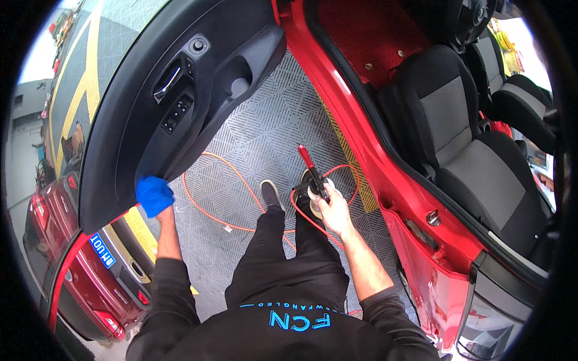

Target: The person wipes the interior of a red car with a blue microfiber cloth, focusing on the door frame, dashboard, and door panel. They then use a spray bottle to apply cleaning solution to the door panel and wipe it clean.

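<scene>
My left hand (164,214) is mostly hidden behind a bunched blue cloth (155,196), which it holds against the rear end of the black inner door panel (128,135). My right hand (335,211) grips an air-powered cleaning gun (319,179) by its handle. The gun's red cone nozzle (305,155) points forward, away from my body, and a whitish cup or bottle shows partly under my fingers. From the gun an orange air hose (229,168) loops across the floor. Above the cloth, the door panel carries window switches (177,116) and a chrome door handle (168,85).
To my right are the red door sill (356,135) and a black-and-grey front seat (478,176). Another dark red car (86,289) stands behind the open door at left. Hose loops lie around my feet on the grey grid-tile floor (271,113).
</scene>
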A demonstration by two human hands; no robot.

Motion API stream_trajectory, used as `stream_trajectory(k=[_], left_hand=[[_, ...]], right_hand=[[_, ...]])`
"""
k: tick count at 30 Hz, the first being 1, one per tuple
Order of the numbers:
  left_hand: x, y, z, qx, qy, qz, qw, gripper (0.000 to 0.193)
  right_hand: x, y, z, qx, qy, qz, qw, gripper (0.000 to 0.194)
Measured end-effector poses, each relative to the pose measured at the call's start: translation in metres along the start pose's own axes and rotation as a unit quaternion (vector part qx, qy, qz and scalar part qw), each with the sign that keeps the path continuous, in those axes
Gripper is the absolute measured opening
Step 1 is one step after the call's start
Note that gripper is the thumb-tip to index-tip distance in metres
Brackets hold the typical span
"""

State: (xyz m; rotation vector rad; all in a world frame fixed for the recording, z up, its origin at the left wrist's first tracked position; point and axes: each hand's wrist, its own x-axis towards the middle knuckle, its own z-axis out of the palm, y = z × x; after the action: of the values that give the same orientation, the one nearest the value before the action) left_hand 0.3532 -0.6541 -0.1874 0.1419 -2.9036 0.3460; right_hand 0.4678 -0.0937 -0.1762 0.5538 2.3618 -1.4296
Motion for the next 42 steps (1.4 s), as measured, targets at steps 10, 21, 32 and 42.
stream_trajectory(k=[10, 21, 32, 42], left_hand=[[-0.048, 0.130, -0.047, -0.720, -0.376, -0.484, 0.324, 0.059], [-0.027, 0.128, -0.118, -0.882, -0.196, -0.272, 0.332, 0.117], [0.063, 0.286, 0.001, -0.721, 0.089, -0.393, 0.563, 0.031], [0.116, 0.361, 0.088, -0.689, 0.275, 0.009, 0.671, 0.019]], right_hand=[[0.075, -0.049, 0.010, 0.075, -0.045, -0.035, 0.996, 0.044], [0.154, -0.026, 0.037, 0.028, 0.014, -0.077, 0.997, 0.051], [0.202, -0.026, -0.004, 0.100, 0.027, -0.089, 0.991, 0.046], [0.264, -0.018, -0.055, 0.153, 0.051, -0.137, 0.977, 0.026]])
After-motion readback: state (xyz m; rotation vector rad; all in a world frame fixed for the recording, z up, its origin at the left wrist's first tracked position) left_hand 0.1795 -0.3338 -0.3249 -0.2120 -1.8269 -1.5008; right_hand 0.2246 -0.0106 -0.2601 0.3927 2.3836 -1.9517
